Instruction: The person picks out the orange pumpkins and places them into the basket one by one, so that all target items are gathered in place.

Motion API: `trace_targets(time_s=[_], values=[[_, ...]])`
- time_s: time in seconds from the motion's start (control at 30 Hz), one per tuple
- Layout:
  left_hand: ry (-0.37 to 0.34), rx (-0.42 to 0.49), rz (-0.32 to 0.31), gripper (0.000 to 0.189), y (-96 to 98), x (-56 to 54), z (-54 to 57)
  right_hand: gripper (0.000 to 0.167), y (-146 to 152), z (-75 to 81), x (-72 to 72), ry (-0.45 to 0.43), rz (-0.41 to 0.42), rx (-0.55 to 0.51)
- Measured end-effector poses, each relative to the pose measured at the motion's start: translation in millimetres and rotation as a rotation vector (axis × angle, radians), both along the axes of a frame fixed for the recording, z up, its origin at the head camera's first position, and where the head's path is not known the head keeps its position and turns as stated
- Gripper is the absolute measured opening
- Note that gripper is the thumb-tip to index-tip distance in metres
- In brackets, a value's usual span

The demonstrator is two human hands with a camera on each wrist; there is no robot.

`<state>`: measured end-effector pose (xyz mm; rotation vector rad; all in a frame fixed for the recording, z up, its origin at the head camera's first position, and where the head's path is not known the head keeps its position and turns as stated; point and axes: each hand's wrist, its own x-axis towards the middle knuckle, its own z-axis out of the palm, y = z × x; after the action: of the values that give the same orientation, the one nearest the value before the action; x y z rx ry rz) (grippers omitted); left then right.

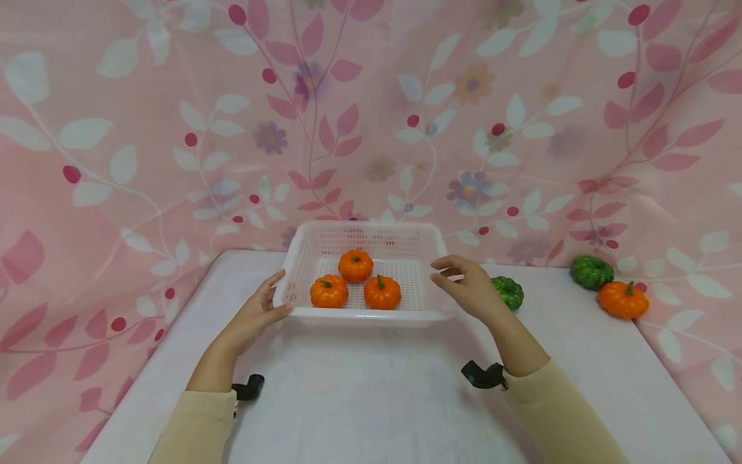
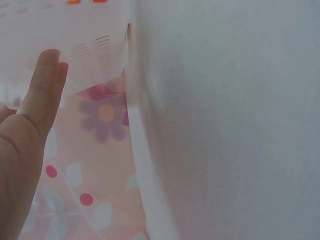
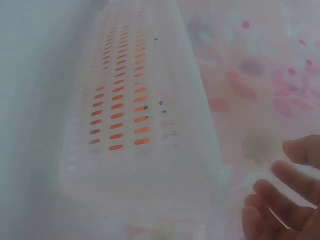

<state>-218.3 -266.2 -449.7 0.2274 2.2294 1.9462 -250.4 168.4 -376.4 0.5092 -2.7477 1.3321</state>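
Note:
A white plastic basket (image 1: pixel 371 315) with slotted walls holds three small orange pumpkins: one at the back (image 1: pixel 355 266), one front left (image 1: pixel 328 292) and one front right (image 1: pixel 382 293). At its left end is my left hand (image 1: pixel 252 320), thumb by the front corner and fingers extended along the outer wall. The left wrist view shows those fingers (image 2: pixel 47 85) straight against the basket. My right hand (image 1: pixel 466 287) is at the right end, its fingers loosely bent near the rim. In the right wrist view a gap separates these fingers (image 3: pixel 287 182) from the basket wall.
Right of my right hand, a green pumpkin (image 1: pixel 508 292) is partly hidden behind it. Another green pumpkin (image 1: pixel 591 272) and an orange one (image 1: pixel 623 299) lie at the table's far right edge. A white cloth covers the table (image 1: pixel 371 399); a floral curtain (image 1: pixel 371 129) hangs behind.

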Motion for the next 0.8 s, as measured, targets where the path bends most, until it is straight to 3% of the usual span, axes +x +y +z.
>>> trace_targets(time_s=[0.5,0.8], values=[[0.008,0.002,-0.004,0.086,-0.4,0.7,0.3,0.031,36.4,-0.1,17.0,0.171,-0.214,-0.082],[0.005,0.017,-0.011,0.086,-1.6,-0.6,-2.2,0.033,62.5,0.6,25.1,0.175,-0.316,-0.101]])
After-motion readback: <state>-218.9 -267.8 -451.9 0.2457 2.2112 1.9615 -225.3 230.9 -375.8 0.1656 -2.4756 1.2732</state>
